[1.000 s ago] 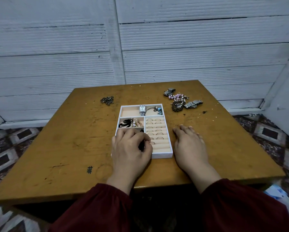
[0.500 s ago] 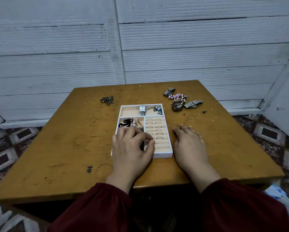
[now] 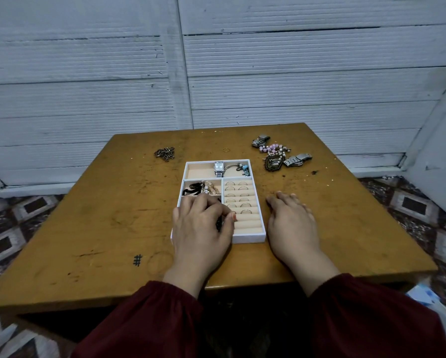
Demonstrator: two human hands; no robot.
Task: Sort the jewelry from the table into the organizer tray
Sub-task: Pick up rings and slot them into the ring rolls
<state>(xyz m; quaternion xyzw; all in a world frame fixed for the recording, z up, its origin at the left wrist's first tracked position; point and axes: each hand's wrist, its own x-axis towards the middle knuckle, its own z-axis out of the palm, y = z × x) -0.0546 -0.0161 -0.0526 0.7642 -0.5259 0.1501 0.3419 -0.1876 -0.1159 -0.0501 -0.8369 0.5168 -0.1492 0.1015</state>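
Note:
A white organizer tray point(image 3: 250, 238) lies mid-table. Its far compartment holds a silver watch point(image 3: 218, 168) and a bangle with a blue charm point(image 3: 242, 168). The middle-left one holds dark cord and beige beads point(image 3: 202, 189). Several rings point(image 3: 238, 195) sit in the right-hand ring rolls. My left hand point(image 3: 201, 228) covers the near-left compartment, its curled fingers pinching a dark item point(image 3: 219, 223). My right hand point(image 3: 291, 223) lies flat on the table beside the tray's right wall. Loose jewelry lies at the far right point(image 3: 276, 156), a dark chain point(image 3: 164, 153) at the far left, a small ring point(image 3: 226, 150) behind the tray.
The wooden table point(image 3: 92, 223) stands against a white panelled wall. A patterned tiled floor shows on both sides. The table's near edge runs just past my wrists. A black hash mark point(image 3: 137, 260) is drawn near my left forearm.
My left hand's fingers shifted slightly over the near-left compartment, the thumb now closer to the ring rolls. My right hand has stayed flat in place.

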